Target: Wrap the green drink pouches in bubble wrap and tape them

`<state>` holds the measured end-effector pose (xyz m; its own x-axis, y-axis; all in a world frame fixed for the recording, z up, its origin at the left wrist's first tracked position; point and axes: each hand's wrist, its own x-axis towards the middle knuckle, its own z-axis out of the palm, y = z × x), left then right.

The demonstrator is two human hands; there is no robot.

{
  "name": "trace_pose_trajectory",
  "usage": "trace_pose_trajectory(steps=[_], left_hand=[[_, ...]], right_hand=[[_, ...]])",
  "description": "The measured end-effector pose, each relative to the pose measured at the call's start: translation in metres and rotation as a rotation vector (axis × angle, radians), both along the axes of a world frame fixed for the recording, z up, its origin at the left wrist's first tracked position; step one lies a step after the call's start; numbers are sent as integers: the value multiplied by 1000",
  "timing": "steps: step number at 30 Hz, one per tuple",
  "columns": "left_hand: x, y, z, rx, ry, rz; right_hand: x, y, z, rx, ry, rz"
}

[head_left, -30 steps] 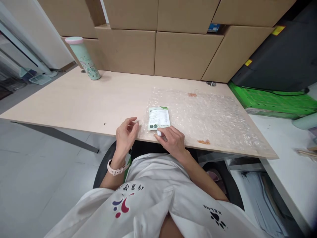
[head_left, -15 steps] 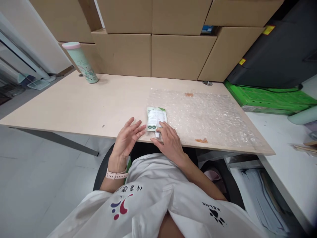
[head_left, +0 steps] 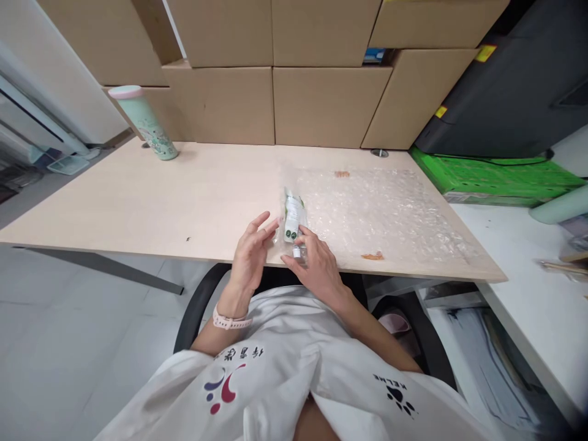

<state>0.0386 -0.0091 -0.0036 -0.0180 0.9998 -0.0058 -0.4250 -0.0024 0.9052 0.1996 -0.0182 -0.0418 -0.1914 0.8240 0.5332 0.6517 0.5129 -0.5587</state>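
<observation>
Since the earlier frame, the left hand (head_left: 252, 251) has shifted rightward, and the bubble wrap's (head_left: 376, 214) left edge now stands up beside the pouch (head_left: 293, 214), which looks narrower and tilted. That hand is palm inward, its grip loosely spread, fingertips at the raised edge; whether they pinch it I cannot tell. Opposite, the right hand (head_left: 319, 263) bends palm down, thumb and index apart around 1 white cap (head_left: 296, 252); its hold is unclear. The pouch sits near the surface's (head_left: 220, 196) front edge, between the 2 hands.
</observation>
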Motion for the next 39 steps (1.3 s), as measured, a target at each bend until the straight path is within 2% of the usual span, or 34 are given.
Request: trace_pose_trajectory(steps=[3, 6, 8, 12, 15, 18, 21, 23, 27, 30, 32, 34, 38, 39], left_hand=[[24, -5, -7, 237, 155, -81], [47, -4, -13, 477, 462, -218], [60, 0, -17, 588, 689, -236], [80, 9, -29, 687, 1015, -106], [90, 14, -38, 707, 1129, -47], [95, 15, -42, 718, 1187, -41], [94, 13, -41, 695, 1118, -48], [91, 10, -39, 647, 978, -41], [86, 6, -34, 422, 479, 86], [80, 6, -30, 227, 143, 214], [73, 6, -29, 157, 54, 248], [67, 7, -28, 119, 7, 245], [58, 6, -30, 78, -79, 248], [57, 5, -30, 75, -84, 251]], right_hand=[[8, -2, 3, -69, 53, -17], [24, -5, 5, -124, 52, -12], [38, -7, 7, -115, 33, 0], [62, -15, 17, -96, -81, 51], [78, -21, 24, -125, -179, 56], [92, -25, 23, -152, -113, 47], [105, -20, 17, -187, 84, -102], [110, -11, 15, -234, 190, -198], [108, 13, 16, -304, 235, -165], [99, 27, 17, -269, 293, -96], [93, 32, 14, -253, 321, -20], [89, 35, 9, -233, 310, -10], [90, 39, -2, -183, 255, -220], [91, 40, -4, -188, 233, -234]])
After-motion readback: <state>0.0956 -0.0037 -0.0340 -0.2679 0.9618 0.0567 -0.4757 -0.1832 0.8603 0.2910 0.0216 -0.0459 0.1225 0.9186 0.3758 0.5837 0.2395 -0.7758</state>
